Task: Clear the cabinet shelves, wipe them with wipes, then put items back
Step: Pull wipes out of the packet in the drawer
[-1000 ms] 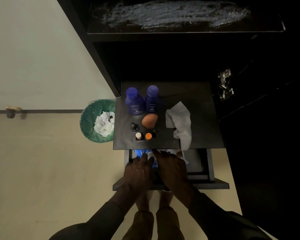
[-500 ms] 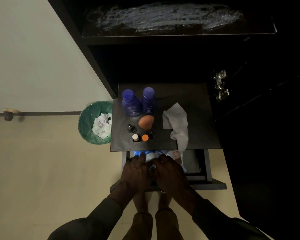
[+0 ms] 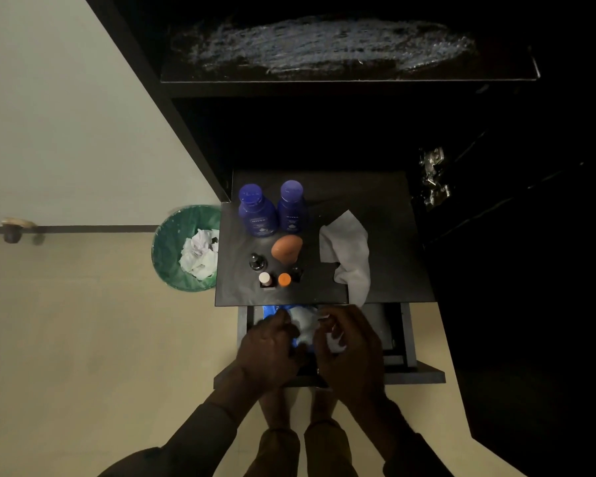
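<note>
1. both hands worked close together over the open drawer [image 3: 405,339] under the black top [image 3: 389,235]. the left hand [image 3: 272,352] rested curled on the blue wipes pack [image 3: 272,311], seemingly holding it down, while the right hand [image 3: 350,349] pinched a white wipe [image 3: 305,327] rising from the pack.
2. the step in hand looked like drawing a fresh wipe. done well, the left hand would pin the pack flat while the right pulled slowly upward — one sheet, not a chain of them.
3. a quick jerk could likely lift the whole pack or tear the sheet; a grip near the sheet's middle would probably serve better than a corner.
4. on the black top stood two blue bottles [image 3: 272,211] side by side, with an orange sponge [image 3: 286,247] just in front of them and small vials [image 3: 272,275] nearer the edge. a used wipe [image 3: 348,256] lay crumpled to their right, its tail hanging over the front edge.
5. the shelf above [image 3: 324,49] showed pale streaks, which i took for damp wiping marks — so it seemed cleared and wiped, with nothing put back yet.
6. a green bin [image 3: 172,249] holding crumpled white wipes sat on the pale floor just left of the unit. the cabinet's right side was too dark to read, apart from a metal hinge [image 3: 434,180].
</note>
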Motion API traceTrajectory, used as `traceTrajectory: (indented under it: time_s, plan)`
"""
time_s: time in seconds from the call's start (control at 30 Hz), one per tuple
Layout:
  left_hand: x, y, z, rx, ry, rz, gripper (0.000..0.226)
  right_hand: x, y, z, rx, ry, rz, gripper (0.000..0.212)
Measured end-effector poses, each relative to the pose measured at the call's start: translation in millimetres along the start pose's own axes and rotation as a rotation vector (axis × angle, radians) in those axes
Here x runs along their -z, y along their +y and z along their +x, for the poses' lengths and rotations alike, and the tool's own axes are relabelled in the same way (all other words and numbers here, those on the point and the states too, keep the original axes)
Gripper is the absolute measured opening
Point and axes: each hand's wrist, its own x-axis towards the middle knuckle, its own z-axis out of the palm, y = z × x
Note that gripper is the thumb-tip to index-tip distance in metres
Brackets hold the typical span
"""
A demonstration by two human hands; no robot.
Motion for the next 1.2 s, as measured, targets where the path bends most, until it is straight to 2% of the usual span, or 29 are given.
traceTrajectory:
  time_s: [0.07,0.13,0.17,0.23,0.3,0.37,0.5,0.63,0.7,0.77,0.87,1.07,1.2]
  plan:
    - [-2,-1,0,-0.009,-0.021,-0.004,0.065,13,-3,19,-0.129,0.185,0.075,0.017]
    - [1,1,-1,-0.012,-0.015,-0.013,0.052,22,2,42,-0.163,0.339,0.016,0.03]
    - [3,3,-1,-0.001,-0.012,-0.027,0.046,25,5,51,-0.179,0.352,-0.018,0.038]
    - [4,8,-1,0.04,-0.001,-0.07,0.041,32,7,66,-0.224,0.27,-0.072,0.052]
    - [4,11,-2,0.075,-0.003,-0.111,0.039,35,10,73,-0.261,0.157,-0.149,0.055]
    - [3,13,-2,0.065,-0.022,-0.099,0.04,34,16,78,-0.266,0.087,-0.194,0.051]
    - [2,11,6,0.052,-0.063,-0.045,0.043,40,18,82,-0.271,0.007,-0.152,0.025]
    - [3,15,15,0.104,-0.077,-0.04,0.038,55,3,89,-0.393,0.096,0.19,0.012]
    - [2,16,15,0.157,-0.054,-0.067,0.039,60,-5,94,-0.546,0.161,0.454,0.004]
    - [1,17,14,0.194,-0.036,-0.088,0.039,69,-11,96,-0.699,0.2,0.77,0.008]
    - [0,24,10,0.203,0.007,-0.115,0.038,84,-17,95,-0.787,0.218,1.126,0.026]
    - [11,65,-19,0.219,0.141,-0.283,0.023,103,-31,93,-0.838,0.177,1.336,0.025]
    - [27,94,-36,0.173,0.126,-0.456,0.02,109,-45,84,-0.91,0.134,1.336,0.022]
